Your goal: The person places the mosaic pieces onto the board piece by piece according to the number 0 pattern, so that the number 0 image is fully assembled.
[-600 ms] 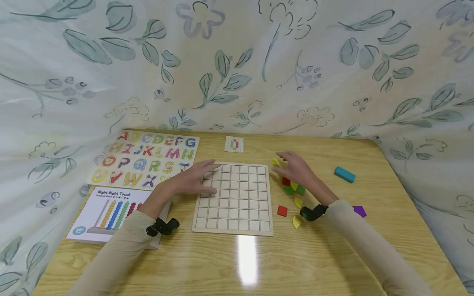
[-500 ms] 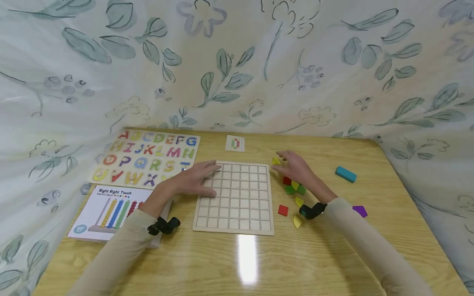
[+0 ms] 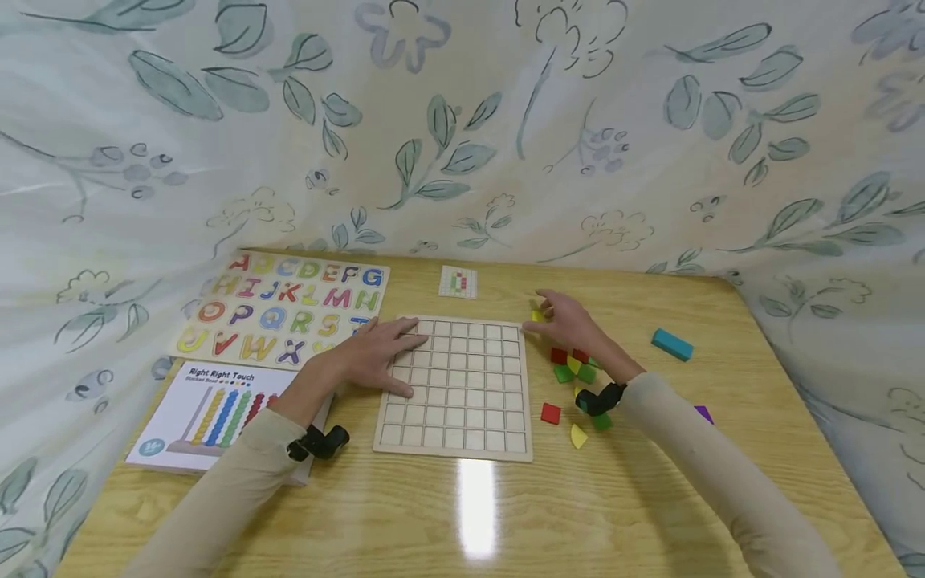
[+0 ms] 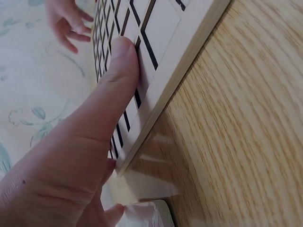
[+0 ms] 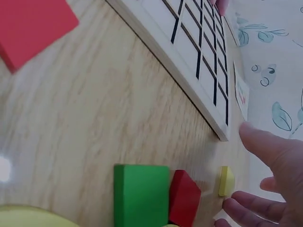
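Observation:
My left hand (image 3: 368,353) rests on the left side of a wooden grid board (image 3: 462,393), its fingers spread. In the left wrist view the thumb (image 4: 120,66) lies straight on the board's squares near the edge. Beyond the board's far right corner is my right hand (image 3: 567,323), thumb and fingers apart. A small yellow quarter-round block (image 5: 227,181) lies by its fingertips; whether they touch cannot be told. Closer to me, a green block (image 5: 142,194) and a red block (image 5: 184,198) lie together on the table.
At left are an alphabet board (image 3: 289,309) and a boxed bead toy (image 3: 217,417). A small pattern card (image 3: 458,282) lies behind the grid. Right of the grid are a lone red square (image 3: 551,413), a yellow piece (image 3: 579,436), a blue block (image 3: 672,344) and a purple piece (image 3: 703,413).
My left hand has spread its thumb down onto the grid, towards me. The right hand has shifted slightly away and left, closer over the yellow block, uncovering a red and a green block.

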`<state>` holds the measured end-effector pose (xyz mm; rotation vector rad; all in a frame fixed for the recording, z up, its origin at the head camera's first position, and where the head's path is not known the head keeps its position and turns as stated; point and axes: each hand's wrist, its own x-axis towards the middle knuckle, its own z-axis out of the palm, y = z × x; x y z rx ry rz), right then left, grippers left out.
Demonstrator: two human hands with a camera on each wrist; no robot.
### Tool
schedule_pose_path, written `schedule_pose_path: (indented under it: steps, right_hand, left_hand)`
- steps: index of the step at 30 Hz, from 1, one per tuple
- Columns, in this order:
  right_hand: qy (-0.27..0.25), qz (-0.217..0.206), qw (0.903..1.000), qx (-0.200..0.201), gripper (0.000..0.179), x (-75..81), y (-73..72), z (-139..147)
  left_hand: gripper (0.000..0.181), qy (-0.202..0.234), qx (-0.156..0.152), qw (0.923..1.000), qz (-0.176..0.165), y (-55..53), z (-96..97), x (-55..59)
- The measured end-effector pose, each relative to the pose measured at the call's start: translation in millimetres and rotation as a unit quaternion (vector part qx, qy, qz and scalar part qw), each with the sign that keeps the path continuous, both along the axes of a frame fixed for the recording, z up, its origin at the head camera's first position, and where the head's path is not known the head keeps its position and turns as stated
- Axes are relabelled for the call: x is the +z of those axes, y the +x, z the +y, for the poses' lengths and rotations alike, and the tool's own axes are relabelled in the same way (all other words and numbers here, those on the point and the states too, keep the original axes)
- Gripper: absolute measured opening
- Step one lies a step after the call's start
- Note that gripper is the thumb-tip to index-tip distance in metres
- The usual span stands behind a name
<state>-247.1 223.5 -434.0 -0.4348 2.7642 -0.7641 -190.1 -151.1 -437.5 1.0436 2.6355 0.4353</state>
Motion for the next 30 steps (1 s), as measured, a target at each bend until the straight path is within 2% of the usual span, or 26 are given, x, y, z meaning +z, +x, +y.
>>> schedule_pose_path:
  steps: [5,12,19,30]
  right_hand:
    - [0.013,-0.013,0.9997,0.014,0.084,1.2,-1.6,1]
    - [0.027,0.012,0.999,0.033,0.062,-3.6,-4.4,3]
    - [0.039,0.044,0.9968,0.055,0.053,-5.2,-8.4,3]
    - [0.028,0.042,0.9983,0.028,0.044,-9.2,-8.7,1]
  left_hand:
    - [0.093,-0.002,0.005,0.9999,0.01,-0.8,-1.4,-3.8]
    - [0.094,-0.005,0.017,0.9998,-0.004,1.6,-2.1,-4.7]
    - [0.093,-0.001,0.015,0.9997,0.019,0.0,-1.5,-3.6]
    - [0.091,0.001,0.027,0.9996,0.012,1.5,-3.7,-1.2]
